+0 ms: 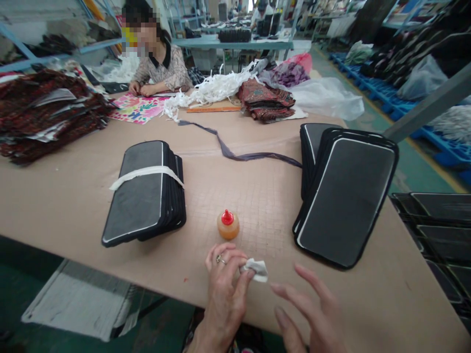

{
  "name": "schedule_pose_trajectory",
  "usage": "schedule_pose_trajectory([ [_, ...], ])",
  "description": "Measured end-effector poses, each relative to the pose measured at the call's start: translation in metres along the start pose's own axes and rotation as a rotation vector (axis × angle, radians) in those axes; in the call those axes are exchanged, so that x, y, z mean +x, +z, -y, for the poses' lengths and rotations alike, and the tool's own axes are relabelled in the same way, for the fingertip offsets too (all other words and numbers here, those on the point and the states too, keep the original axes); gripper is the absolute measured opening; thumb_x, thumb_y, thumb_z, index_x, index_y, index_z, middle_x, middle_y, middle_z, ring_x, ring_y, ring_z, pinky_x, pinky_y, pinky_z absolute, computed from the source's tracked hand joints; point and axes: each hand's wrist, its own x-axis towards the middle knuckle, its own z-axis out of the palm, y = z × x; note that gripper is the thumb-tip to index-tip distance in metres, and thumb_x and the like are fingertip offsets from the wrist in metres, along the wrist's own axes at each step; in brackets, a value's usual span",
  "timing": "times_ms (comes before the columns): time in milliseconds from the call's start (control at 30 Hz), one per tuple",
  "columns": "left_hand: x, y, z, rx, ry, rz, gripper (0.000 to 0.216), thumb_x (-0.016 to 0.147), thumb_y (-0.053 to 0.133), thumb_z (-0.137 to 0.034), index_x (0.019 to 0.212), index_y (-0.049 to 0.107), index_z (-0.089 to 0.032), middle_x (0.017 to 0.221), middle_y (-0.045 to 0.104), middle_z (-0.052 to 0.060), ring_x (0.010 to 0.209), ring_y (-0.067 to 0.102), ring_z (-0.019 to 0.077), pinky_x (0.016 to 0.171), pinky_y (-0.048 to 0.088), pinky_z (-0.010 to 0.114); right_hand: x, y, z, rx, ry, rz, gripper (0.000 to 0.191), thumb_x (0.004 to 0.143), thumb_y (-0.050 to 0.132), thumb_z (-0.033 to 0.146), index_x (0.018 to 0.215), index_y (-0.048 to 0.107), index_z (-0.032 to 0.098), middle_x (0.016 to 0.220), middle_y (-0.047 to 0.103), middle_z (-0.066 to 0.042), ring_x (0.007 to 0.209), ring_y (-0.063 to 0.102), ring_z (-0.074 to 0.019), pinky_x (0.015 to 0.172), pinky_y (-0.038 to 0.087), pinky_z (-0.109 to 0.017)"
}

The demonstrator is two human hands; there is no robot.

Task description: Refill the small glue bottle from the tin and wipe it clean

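Pinched between the thumb and fingers of my left hand point(226, 282) is a small piece of white cloth point(257, 269). My right hand point(312, 314) is just right of it, fingers spread and slightly blurred, holding nothing. Beyond my left hand a small round bottle point(228, 228) of amber liquid with a red cap stands upright on the table. To the left lies a stack of dark rounded panels point(142, 196) with a white strip across it. A second stack of dark panels point(346, 196) with pale piping sits on the right.
Dark fabric strip point(235, 156) trails across the brown table point(243, 196). Patterned cloth piles point(47, 113) stand far left, with folded cloth point(263, 98) at the back. Another person point(160, 63) sits across the table. More panels point(441, 235) lie lower right, past the table edge.
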Motion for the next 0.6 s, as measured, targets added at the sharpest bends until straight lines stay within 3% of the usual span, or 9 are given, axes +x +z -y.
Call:
schedule_pose_trajectory([
  [167, 0.004, 0.003, 0.002, 0.124, 0.079, -0.180, 0.011, 0.077, 0.056, -0.011, 0.076, 0.059, -0.022, 0.076, 0.067, 0.000, 0.094, 0.057, 0.0230, 0.090, 0.036, 0.045, -0.018, 0.013, -0.002, -0.123, -0.124, -0.047, 0.022, 0.081, 0.057, 0.035, 0.100, 0.065, 0.028, 0.099, 0.070, -0.005, 0.098, 0.061, -0.0282, 0.083, 0.043, -0.043],
  [300, 0.006, 0.003, 0.000, 0.185, 0.125, -0.230, 0.015, 0.075, 0.056, -0.008, 0.076, 0.060, -0.022, 0.079, 0.066, 0.000, 0.098, 0.055, 0.0232, 0.090, 0.036, 0.045, -0.027, 0.021, -0.006, -0.220, -0.217, -0.119, 0.021, 0.085, 0.052, 0.023, 0.102, 0.061, 0.030, 0.100, 0.071, -0.002, 0.096, 0.059, -0.0267, 0.087, 0.036, -0.042],
  [433, 0.002, 0.008, -0.004, 0.209, 0.150, -0.261, 0.015, 0.075, 0.058, -0.007, 0.076, 0.060, -0.022, 0.092, 0.065, 0.003, 0.107, 0.049, 0.0253, 0.093, 0.035, 0.047, -0.032, 0.027, -0.003, -0.122, -0.040, -0.073, 0.019, 0.088, 0.048, 0.026, 0.103, 0.059, 0.029, 0.107, 0.068, -0.001, 0.100, 0.058, -0.0226, 0.086, 0.039, -0.035],
  [533, -0.002, 0.012, -0.006, 0.185, 0.138, -0.227, 0.019, 0.079, 0.055, -0.005, 0.085, 0.061, -0.022, 0.103, 0.062, 0.005, 0.113, 0.044, 0.0258, 0.094, 0.035, 0.048, -0.036, 0.030, -0.004, 0.044, 0.132, -0.029, 0.023, 0.090, 0.045, 0.028, 0.111, 0.055, 0.028, 0.112, 0.064, -0.001, 0.103, 0.060, -0.0163, 0.083, 0.045, -0.025],
  [600, -0.003, 0.015, -0.004, 0.171, 0.119, -0.189, 0.022, 0.081, 0.052, -0.004, 0.091, 0.061, -0.022, 0.111, 0.059, 0.006, 0.117, 0.040, 0.0262, 0.094, 0.036, 0.048, -0.038, 0.030, -0.011, 0.111, 0.162, -0.016, 0.027, 0.090, 0.045, 0.029, 0.116, 0.052, 0.027, 0.113, 0.064, -0.001, 0.104, 0.061, -0.0140, 0.084, 0.047, -0.021],
])
